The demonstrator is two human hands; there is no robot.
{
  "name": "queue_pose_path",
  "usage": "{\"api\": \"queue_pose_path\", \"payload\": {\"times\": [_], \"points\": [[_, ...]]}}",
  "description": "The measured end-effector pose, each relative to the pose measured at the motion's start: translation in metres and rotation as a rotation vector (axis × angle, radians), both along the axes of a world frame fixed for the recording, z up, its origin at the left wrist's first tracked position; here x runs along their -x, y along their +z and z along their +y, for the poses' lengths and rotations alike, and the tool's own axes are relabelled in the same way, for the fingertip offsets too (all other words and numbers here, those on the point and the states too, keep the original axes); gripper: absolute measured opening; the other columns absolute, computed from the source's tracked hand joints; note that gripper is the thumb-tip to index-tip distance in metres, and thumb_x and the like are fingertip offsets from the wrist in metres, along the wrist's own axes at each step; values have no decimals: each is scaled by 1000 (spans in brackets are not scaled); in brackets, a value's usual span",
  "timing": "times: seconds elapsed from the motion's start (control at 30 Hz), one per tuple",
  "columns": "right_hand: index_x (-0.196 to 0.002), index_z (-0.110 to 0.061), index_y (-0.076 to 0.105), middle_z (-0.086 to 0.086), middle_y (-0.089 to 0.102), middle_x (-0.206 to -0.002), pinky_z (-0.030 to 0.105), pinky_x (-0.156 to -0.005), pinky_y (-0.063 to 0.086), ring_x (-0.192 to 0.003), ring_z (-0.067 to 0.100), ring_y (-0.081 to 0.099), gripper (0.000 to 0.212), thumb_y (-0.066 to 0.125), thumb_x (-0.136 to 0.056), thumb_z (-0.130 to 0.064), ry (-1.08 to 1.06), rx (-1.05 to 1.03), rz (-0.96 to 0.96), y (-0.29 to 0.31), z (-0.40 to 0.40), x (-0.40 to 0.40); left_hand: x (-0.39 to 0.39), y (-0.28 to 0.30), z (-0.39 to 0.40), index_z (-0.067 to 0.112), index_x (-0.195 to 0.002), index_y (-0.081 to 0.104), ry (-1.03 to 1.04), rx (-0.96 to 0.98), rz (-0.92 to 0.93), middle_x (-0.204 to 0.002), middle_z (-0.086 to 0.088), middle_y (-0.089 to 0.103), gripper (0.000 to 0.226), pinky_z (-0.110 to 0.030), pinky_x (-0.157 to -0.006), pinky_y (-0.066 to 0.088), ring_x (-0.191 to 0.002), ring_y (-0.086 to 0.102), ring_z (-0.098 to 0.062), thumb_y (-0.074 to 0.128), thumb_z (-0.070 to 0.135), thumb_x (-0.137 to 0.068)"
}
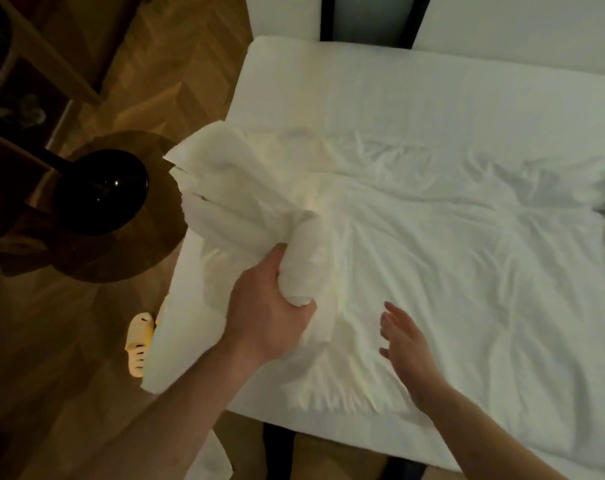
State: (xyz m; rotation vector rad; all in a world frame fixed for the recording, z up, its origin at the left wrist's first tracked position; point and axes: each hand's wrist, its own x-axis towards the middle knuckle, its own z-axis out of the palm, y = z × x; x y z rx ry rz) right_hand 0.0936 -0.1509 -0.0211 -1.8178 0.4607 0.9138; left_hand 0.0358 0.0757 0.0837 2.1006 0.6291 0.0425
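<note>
A white mattress [328,81] fills the centre and right of the frame, and on it lies a creased white sheet [450,237], flat across the middle but gathered into a thick roll left of centre. The left hand [269,317], lower centre, curls its fingers round the roll's near end; the right hand [403,344], just right of it, holds nothing, its fingers straight over the flat cloth

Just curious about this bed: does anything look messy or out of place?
The white sheet is wrinkled and bunched at the mattress's left edge, where the left hand grips it. A yellow slipper lies on the floor.
</note>
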Motion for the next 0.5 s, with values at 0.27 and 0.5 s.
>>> {"api": "queue_pose_path", "payload": {"times": [0.27, 0.5], "points": [[-134, -19, 65, 2, 71, -124, 43, -87, 54, -109, 27, 68, 35, 48, -107, -33, -292, -133, 144, 32, -144, -75, -61, -3, -170, 32, -122, 57, -736, -306, 2, -106, 6, 68, 54, -31, -85, 50, -98, 64, -22, 76, 20, -73], [-152, -24, 47, 0, 60, -142, 50, -102, 50, -127, 30, 59, 60, 50, -100, -56, -142, -40, 248, 2, -202, -75, -50, -65, -211, 38, -157, 25, -1037, -15, 791, -160, 9, 35, 102, -38, -114, 39, -140, 43, -20, 80, 57, -74]]}}
